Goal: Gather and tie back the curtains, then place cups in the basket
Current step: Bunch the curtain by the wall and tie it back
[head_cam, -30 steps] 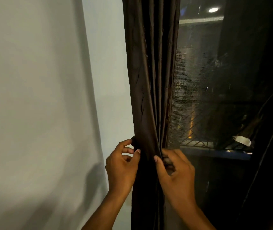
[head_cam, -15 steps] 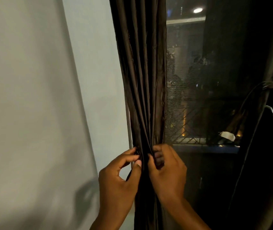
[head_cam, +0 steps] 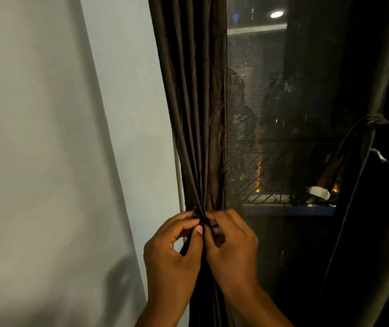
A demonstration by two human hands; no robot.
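**Two hands pinching one gathered curtain at its waist**

One dark brown curtain (head_cam: 195, 109) hangs in tight vertical pleats and narrows to the point where both hands meet. The left hand (head_cam: 172, 256) pinches a narrow strip of the dark fabric between thumb and curled forefinger; the strip runs down across its palm. The right hand (head_cam: 232, 246) touches the left at the fingertips, its fingers curled round the bunched pleats just right of that pinch. Whether the strip is a separate tie-back or a fold of the curtain cannot be told.

Above the grip the pleats fan slightly wider; below it the fabric drops straight between the two forearms. Left of the grip stands a pale wall (head_cam: 47, 138). Right of it a mesh window screen (head_cam: 259, 142) shows a night view with one round lamp (head_cam: 276, 14) high up. Further right hangs a second dark curtain (head_cam: 377, 208), already cinched by one tie (head_cam: 375, 119) well above grip level.
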